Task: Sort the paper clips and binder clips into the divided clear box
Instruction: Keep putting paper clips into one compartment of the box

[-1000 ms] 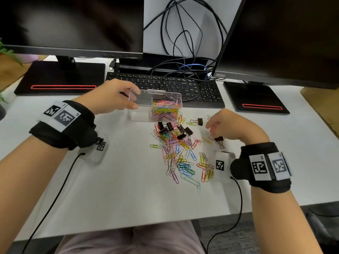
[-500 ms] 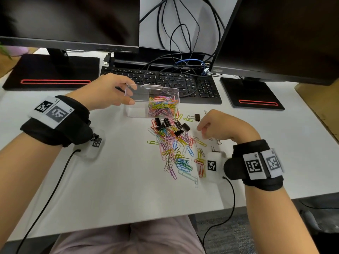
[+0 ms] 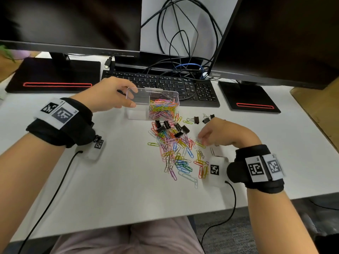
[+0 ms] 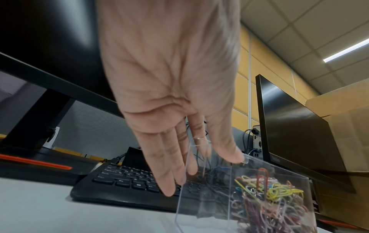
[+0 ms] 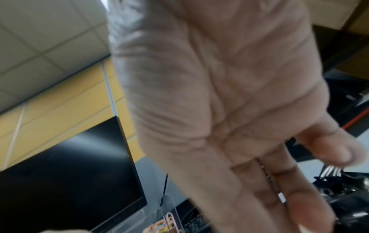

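The clear box [image 3: 139,114] stands in front of the keyboard. Its right compartment is full of coloured paper clips [image 3: 162,109], and its left compartment looks empty. My left hand [image 3: 133,97] holds the box's left end, thumb on the near wall and fingers behind; the left wrist view shows my left hand [image 4: 199,170] on the clear box [image 4: 219,205]. Loose paper clips [image 3: 176,151] lie spread on the table, with black binder clips [image 3: 168,126] at the pile's far end. My right hand [image 3: 202,139] hovers at the pile's right edge, fingertips down on the clips, holding nothing I can see. Two more binder clips [image 3: 208,119] lie beyond it.
A black keyboard [image 3: 165,85] lies just behind the box. Two monitors on black stands [image 3: 55,77] [image 3: 247,99] and tangled cables [image 3: 179,52] fill the back. A cardboard box [image 3: 321,107] sits at the far right. The white table's front edge [image 3: 128,226] is close to me.
My right hand has slid a little left and toward me, from beside a binder clip onto the pile's right edge. My left hand has stayed on the box.
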